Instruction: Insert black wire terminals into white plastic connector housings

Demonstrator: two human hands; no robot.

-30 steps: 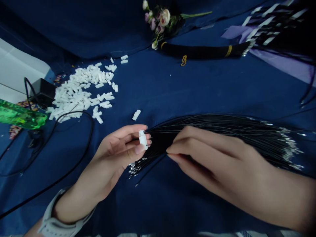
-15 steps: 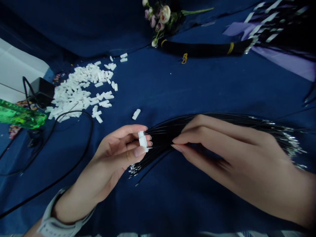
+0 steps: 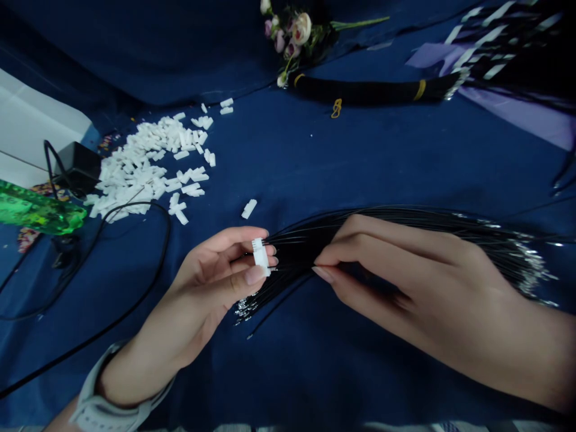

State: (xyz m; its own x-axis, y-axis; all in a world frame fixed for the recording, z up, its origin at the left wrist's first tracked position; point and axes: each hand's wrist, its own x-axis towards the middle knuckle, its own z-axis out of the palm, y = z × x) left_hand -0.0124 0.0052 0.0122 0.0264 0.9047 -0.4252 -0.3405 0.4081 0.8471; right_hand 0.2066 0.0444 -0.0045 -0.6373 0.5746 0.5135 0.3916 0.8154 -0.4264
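My left hand (image 3: 211, 282) pinches a small white plastic connector (image 3: 260, 255) between thumb and fingers, held upright just left of a loose bundle of thin black wires (image 3: 405, 225) lying across the blue cloth. The wires' metal-tipped ends fan out below my left fingers and at the far right. My right hand (image 3: 405, 282) rests on the bundle with thumb and forefinger pinched together on the wires; whether a single wire is caught I cannot tell.
A pile of several white connectors (image 3: 144, 165) lies at the upper left, one loose connector (image 3: 248, 209) nearer. A black adapter (image 3: 76, 165) with its cable (image 3: 135, 300), a green object (image 3: 36, 211), a tied black wire bundle (image 3: 373, 90) and artificial flowers (image 3: 292, 33) lie around.
My right hand has slid slightly right and up along the wire bundle, its fingertips drawing away from the connector. My left hand stays still.
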